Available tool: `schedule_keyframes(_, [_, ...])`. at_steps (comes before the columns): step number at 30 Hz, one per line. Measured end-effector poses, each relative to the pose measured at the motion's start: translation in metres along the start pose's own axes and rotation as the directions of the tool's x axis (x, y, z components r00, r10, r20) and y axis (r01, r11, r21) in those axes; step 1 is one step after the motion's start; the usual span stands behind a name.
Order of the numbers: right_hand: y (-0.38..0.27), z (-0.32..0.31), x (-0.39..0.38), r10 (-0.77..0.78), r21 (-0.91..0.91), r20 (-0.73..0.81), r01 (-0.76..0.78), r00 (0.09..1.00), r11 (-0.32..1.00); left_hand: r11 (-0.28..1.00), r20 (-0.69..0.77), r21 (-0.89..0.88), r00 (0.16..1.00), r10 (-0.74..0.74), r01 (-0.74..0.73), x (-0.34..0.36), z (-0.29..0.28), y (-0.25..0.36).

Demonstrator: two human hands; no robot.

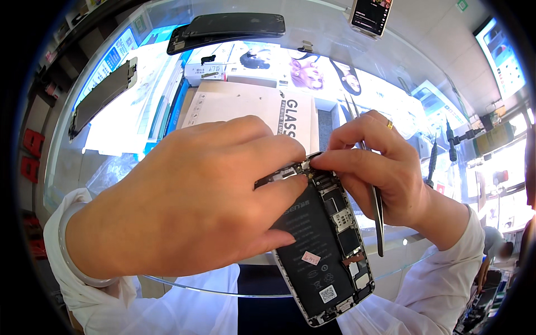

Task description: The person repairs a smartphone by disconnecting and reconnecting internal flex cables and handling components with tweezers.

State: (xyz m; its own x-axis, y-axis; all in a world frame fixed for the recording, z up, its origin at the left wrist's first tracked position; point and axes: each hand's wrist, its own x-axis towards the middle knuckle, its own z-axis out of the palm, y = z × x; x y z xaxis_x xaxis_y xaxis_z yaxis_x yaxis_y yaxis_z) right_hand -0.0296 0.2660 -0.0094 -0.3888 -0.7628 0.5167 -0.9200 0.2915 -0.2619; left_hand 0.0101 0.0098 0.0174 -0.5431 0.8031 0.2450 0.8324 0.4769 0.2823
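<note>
An opened smartphone (349, 268) is tilted over the near edge of the glass counter, its black battery (304, 234) and circuit board (341, 220) exposed. My left hand (190, 195) reaches across its upper left, fingers closed at the top edge and thumb bent over the battery. It hides much of the phone's left side. At the top of the phone, the thumb and index finger of my right hand (385, 162) press near a small metal part. A pair of metal tweezers (379, 223) is tucked in that hand, tips pointing up and away.
Dark phone panels (237, 25) lie at the far side of the glass counter (70, 120), with a loose screen assembly (103, 100) at left. Flat boxes (240, 103) show beneath the glass. Screwdrivers (450, 139) are at right. A lit phone (370, 15) stands at the back.
</note>
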Motion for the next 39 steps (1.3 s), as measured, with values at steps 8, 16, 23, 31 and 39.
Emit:
schedule_keyframes(8, [-0.0031, -0.0021, 0.0020, -0.034, -0.041, 0.015, 0.034, 0.999, 0.999, 0.999, -0.024, -0.028, 0.999, 0.043, -0.044, -0.0007, 0.0023, -0.0018])
schedule_keyframes(16, [-0.0009, 0.0007, 0.0006, -0.060, -0.051, -0.017, 0.059, 0.998, 0.997, 0.996, -0.001, 0.044, 0.997, 0.083, -0.083, -0.0003, 0.0018, -0.0008])
schedule_keyframes(23, [0.0001, 0.0010, -0.0001, -0.081, -0.050, -0.033, 0.079, 0.996, 0.996, 0.994, -0.029, 0.074, 0.996, 0.085, -0.083, 0.0003, 0.0033, 0.0002])
schedule_keyframes(31, [-0.0046, -0.0002, 0.0000, -0.055, -0.033, 0.005, 0.055, 0.998, 0.998, 0.991, -0.030, 0.096, 0.995, 0.093, -0.089, 0.0009, 0.0036, 0.0024])
schedule_keyframes(39, [0.0025, -0.0015, -0.0017, -0.097, -0.062, -0.120, 0.090, 0.988, 0.994, 0.991, -0.065, 0.071, 0.991, 0.115, -0.110, 0.0030, 0.0062, 0.0001])
